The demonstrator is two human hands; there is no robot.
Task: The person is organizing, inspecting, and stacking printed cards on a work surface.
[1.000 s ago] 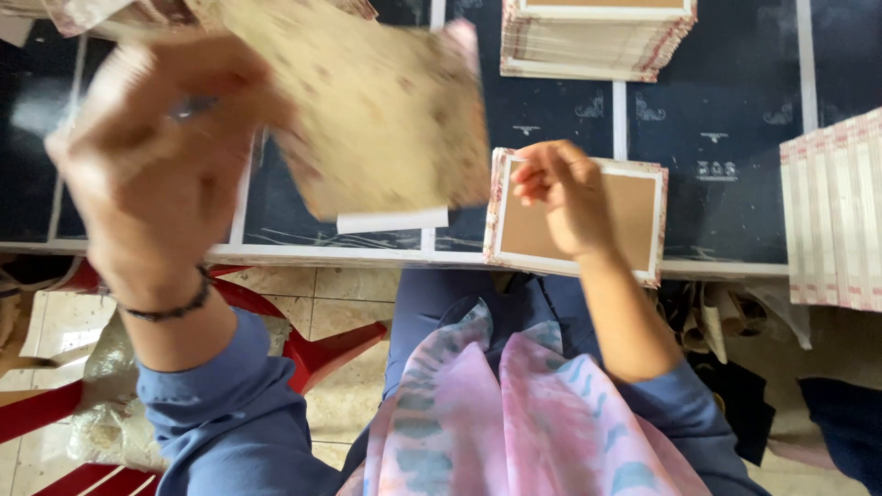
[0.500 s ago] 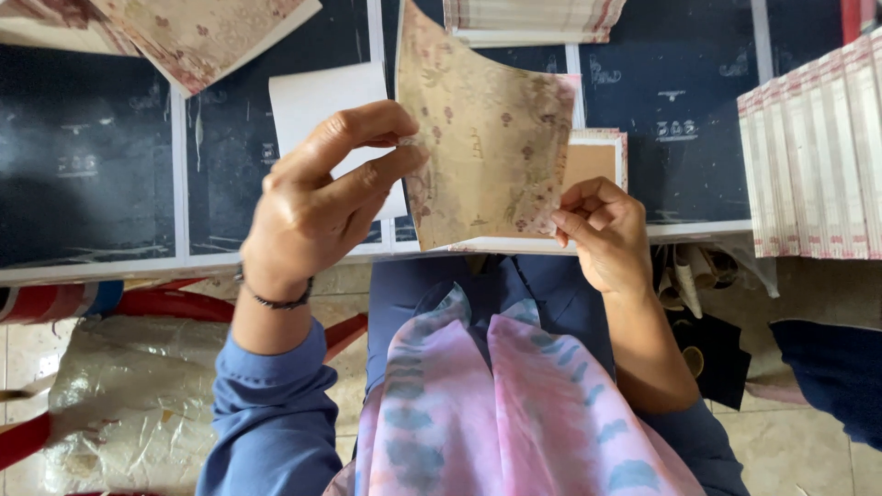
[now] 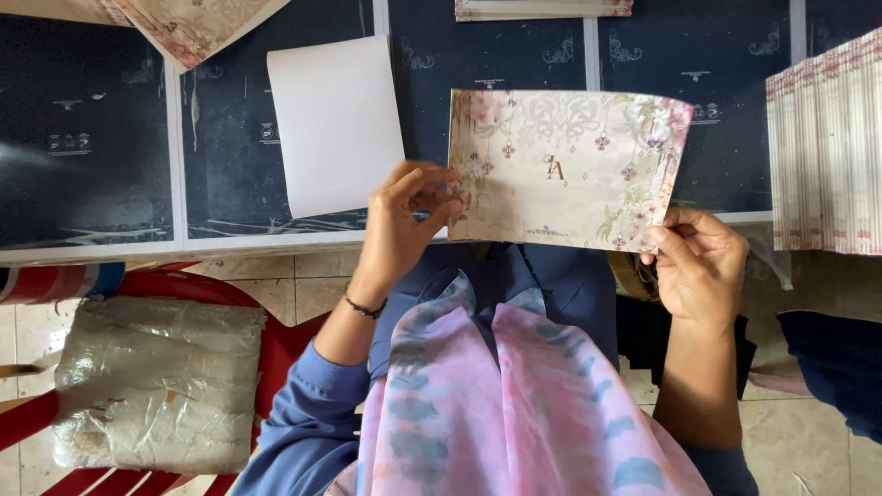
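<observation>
Above table edge, floral card (image 3: 565, 170), both ends pinched

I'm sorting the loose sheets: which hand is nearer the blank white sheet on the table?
Left. The left hand pinches the floral card's left edge, right beside the white sheet. The right hand holds the card's far lower corner.

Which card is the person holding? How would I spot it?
Start at the dark table. At its near edge, the left hand and right hand hold up a flowery card. Unlike the plain white sheet beside it, it shows pink flowers.
</observation>
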